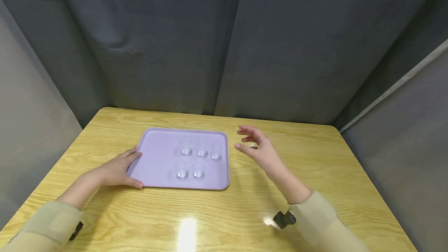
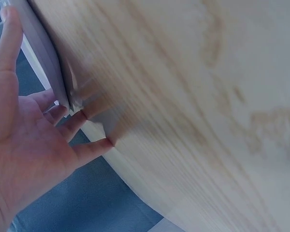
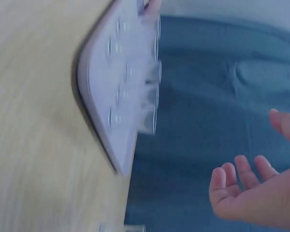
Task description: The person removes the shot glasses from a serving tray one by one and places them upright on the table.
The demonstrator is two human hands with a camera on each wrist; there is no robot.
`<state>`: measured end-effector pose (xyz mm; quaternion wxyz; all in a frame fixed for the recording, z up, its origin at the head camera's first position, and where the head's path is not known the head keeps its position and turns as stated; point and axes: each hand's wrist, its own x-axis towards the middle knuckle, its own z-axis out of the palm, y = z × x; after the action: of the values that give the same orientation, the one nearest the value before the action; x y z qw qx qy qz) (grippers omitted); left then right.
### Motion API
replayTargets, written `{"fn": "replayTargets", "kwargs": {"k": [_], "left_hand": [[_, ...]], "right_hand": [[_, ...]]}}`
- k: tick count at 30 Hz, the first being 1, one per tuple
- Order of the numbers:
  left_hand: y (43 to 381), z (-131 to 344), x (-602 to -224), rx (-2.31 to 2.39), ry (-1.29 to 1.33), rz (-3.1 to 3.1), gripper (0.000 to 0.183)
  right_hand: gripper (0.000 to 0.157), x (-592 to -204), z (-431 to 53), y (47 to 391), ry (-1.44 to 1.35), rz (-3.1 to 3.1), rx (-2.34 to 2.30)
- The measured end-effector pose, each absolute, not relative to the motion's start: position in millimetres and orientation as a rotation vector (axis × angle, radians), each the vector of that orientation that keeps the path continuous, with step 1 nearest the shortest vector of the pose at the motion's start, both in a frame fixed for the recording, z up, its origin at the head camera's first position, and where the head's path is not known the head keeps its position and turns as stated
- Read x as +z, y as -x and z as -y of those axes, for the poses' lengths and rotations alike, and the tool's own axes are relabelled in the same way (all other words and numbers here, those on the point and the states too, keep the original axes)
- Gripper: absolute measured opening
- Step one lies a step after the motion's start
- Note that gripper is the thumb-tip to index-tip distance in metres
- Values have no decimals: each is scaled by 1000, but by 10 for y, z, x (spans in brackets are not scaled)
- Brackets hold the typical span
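Note:
A lilac tray [image 1: 157, 158] lies on the wooden table, left of the middle. Several small clear glasses [image 1: 198, 169] stand on its right half in two rows. My left hand [image 1: 117, 168] rests at the tray's left end, thumb at the near edge and fingers spread along the left side. In the left wrist view, some fingertips of the left hand [image 2: 38, 135] touch the tabletop beside the tray's rim. To the right of the tray, my right hand [image 1: 260, 151] is raised with loosely bent fingers and nothing in them. Partly hidden behind it is another clear glass [image 1: 252, 145].
The wooden table [image 1: 147, 221] extends to the front and right of the tray. A dark grey curtain [image 1: 168, 49] hangs behind its far edge, with lighter panels at both sides. Small black devices [image 1: 284, 219] sit at the wrists.

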<state>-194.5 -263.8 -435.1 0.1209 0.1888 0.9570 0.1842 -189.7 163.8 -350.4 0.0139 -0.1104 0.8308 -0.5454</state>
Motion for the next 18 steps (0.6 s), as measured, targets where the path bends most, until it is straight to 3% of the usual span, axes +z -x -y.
{"fn": "replayTargets", "kwargs": {"k": [18], "left_hand": [[1955, 2674, -4341, 537, -561, -2797, 115]], "right_hand": [[51, -3900, -1003, 1664, 360, -2288, -1759]]}}
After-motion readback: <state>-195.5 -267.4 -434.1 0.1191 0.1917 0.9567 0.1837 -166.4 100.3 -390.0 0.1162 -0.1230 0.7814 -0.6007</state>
